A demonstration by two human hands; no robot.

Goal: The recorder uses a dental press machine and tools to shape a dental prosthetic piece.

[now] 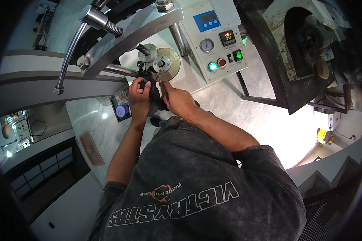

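My left hand point(140, 98) has its fingers wrapped round a dark, bulky object point(155, 96), possibly cloth or a glove, with a pale patch on it. My right hand point(177, 98) closes on the right side of the same bundle, where a thin light-coloured piece shows between the fingers; what it is, I cannot make out. Just beyond both hands lies a round metal plate point(171, 68) with a central boss, beside a smaller steel disc point(148, 52) on a threaded rod, within a metal press frame point(149, 26).
A control panel point(205, 30) with lit buttons and displays is right of the press. A dark-framed machine point(293, 92) stands farther right. A steel lever point(70, 56) juts out at upper left. A small box with a purple container point(122, 111) sits low beside my left arm.
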